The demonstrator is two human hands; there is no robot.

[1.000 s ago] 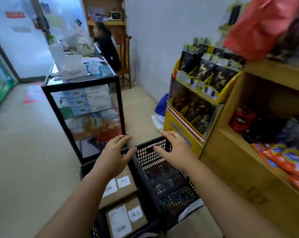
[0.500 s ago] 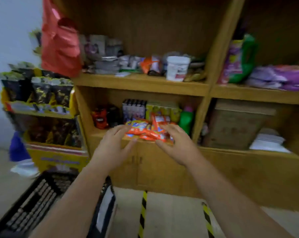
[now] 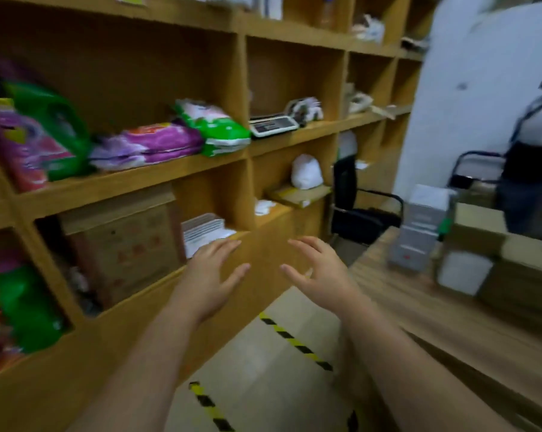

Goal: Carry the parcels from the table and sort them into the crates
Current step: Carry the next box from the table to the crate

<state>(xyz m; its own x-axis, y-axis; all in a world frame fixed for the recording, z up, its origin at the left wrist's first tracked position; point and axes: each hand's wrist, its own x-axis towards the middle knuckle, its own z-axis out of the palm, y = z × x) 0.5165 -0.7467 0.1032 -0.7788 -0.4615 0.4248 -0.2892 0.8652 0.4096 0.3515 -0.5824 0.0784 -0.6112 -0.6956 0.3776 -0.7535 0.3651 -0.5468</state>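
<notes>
Parcels (image 3: 494, 263) sit in a blurred stack on the wooden table (image 3: 425, 310) at the far right, brown cardboard ones with a grey box (image 3: 419, 232) and a white one (image 3: 464, 271) at their near edge, and neither hand touches them. Starting from the left, the wooden shelves (image 3: 238, 126) hold bright bags: a pink and green pair (image 3: 36, 138) standing up, then a purple bag (image 3: 151, 143) lying flat with a green and white bag (image 3: 213, 126) leaning on its end. Below them a cardboard box (image 3: 129, 247) fills one cubby, with a stack of white envelopes (image 3: 204, 230) just beside it. A weighing scale (image 3: 273, 124) rests on the next shelf over, and a white bundle (image 3: 307, 171) sits in the cubby under it. The left hand (image 3: 207, 275) is held out in front of the shelves, fingers loosely spread, holding nothing. The right hand (image 3: 319, 272) hovers near it, fingers slightly bent, also released and bare. Yellow and black striped tape (image 3: 294, 341) runs across the pale floor between the two forearms. A black chair (image 3: 357, 210) stands past the table's far corner, and another person (image 3: 534, 151) is at the right edge behind the parcels.
</notes>
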